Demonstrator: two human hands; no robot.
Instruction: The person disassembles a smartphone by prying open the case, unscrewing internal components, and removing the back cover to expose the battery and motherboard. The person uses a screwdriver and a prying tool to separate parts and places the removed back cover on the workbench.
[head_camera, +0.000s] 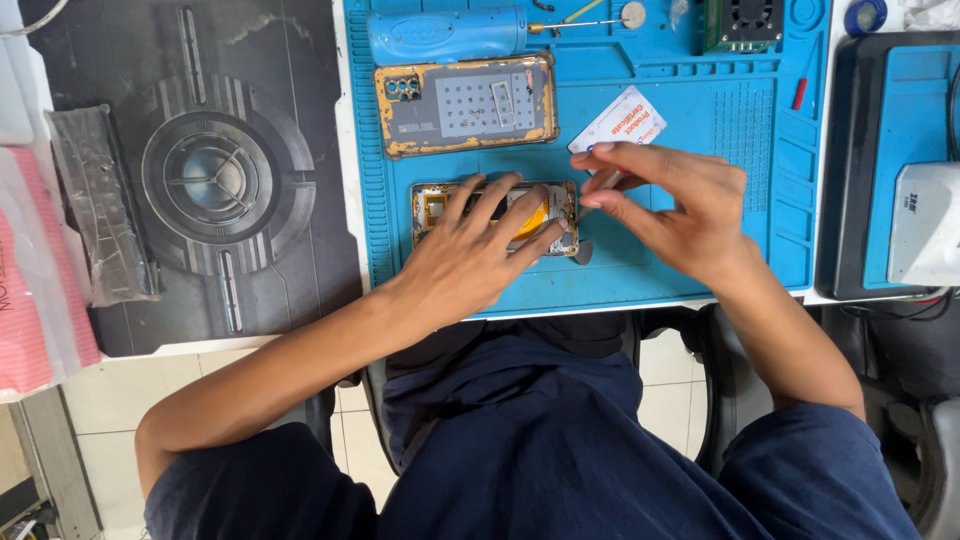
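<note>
1. Seated at a workstation, a person bends over an opened phone (497, 212) lying flat near the front edge of a blue work mat (700, 150) on the tabletop (340, 150).
2. Left hand (475, 255) lies spread across the phone, fingers (520, 215) pressing on its exposed yellow insides; its grip is flat and released, pinning rather than grasping.
3. Right hand (680, 205) hovers just beside the phone's right end, thumb and forefinger pinched on a small thin tool (600, 185) whose tip points down at that corner; exactly what the tool is cannot be told.
4. Just behind the fingers lies a white card (620, 118) with red print, partly covered by the right hand.
5. Farther back on the mat rests a detached phone back panel (467, 104), grey with an orange-yellow rim, lying parallel to the opened phone and apart from it.
6. Behind that sits a blue electric screwdriver (450, 35) on its side, bit pointing right.
7. Left of the mat lies a dark patterned desk pad (215, 175) carrying a wrapped dark strip (100, 205).
8. Right of the mat sits a second blue mat (905, 130) with a white device (925, 225) on it.
</note>
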